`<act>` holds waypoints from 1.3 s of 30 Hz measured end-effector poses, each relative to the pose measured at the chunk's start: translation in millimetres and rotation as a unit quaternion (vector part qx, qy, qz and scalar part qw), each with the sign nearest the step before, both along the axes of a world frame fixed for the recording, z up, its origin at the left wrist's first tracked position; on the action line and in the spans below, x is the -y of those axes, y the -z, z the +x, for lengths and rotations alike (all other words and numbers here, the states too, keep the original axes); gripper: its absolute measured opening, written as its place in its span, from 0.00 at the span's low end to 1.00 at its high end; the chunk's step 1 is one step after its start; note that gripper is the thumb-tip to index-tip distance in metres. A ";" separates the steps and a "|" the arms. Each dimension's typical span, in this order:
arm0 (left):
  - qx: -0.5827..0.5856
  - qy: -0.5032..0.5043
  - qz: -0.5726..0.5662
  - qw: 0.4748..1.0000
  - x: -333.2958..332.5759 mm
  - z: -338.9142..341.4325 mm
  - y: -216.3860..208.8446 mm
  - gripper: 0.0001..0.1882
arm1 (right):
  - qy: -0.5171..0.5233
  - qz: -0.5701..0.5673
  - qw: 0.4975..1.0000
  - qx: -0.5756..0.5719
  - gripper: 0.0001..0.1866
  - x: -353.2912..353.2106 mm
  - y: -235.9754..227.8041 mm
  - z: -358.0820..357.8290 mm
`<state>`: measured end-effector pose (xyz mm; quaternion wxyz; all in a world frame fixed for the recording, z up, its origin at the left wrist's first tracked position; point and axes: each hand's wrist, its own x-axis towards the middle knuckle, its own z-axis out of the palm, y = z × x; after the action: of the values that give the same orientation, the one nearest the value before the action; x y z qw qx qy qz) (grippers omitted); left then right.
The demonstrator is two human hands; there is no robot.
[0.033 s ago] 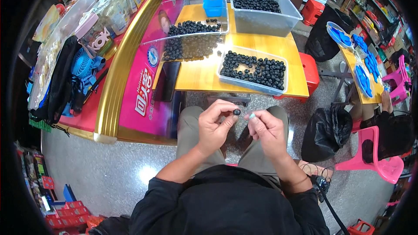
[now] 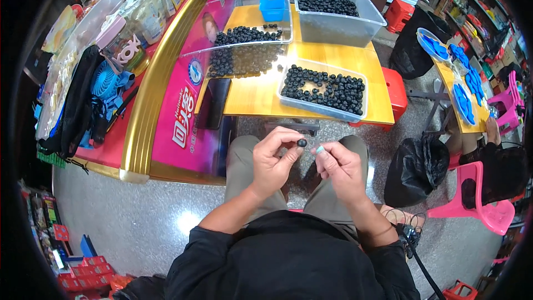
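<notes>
Your left hand point(image 2: 276, 158) pinches the small dark round bead point(image 2: 301, 143) just left of your right hand point(image 2: 338, 165), whose fingers grip a small pale-blue piece point(image 2: 320, 149).

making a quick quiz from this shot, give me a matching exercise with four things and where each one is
Things:
1. small dark round piece
2. small blue tub
3. black bag
4. blue handheld fan

Places:
A. on the floor to the person's right
B. pinched in the left hand fingertips
C. on the red counter at the left
D. at the far end of the yellow table

Pairs: 1-B, 2-D, 3-A, 4-C
</notes>
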<state>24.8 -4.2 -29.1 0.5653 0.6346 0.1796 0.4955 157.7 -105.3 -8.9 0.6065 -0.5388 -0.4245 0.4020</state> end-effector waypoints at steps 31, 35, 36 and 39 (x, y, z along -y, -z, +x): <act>-0.041 -0.050 0.203 0.977 -1.2 -3.5 -11.5 0.09 | -0.006 0.053 0.998 0.039 0.15 2.9 -6.7 -12.6; -0.039 -0.040 0.161 0.985 1.3 -4.1 -10.4 0.10 | 0.015 0.066 0.994 0.089 0.14 -0.1 -2.2 -6.2; -0.039 -0.040 0.161 0.985 1.9 -3.8 -10.1 0.10 | 0.014 0.070 0.995 0.075 0.14 -0.9 -2.3 -5.0; -0.032 -0.041 0.109 0.993 3.3 -1.7 -7.7 0.10 | -0.016 0.017 1.000 -0.015 0.13 -0.3 -6.4 -7.9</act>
<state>23.0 -7.5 -21.4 0.4661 0.7001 0.1681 0.5142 149.7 -105.0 -2.5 0.6152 -0.5155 -0.4310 0.4123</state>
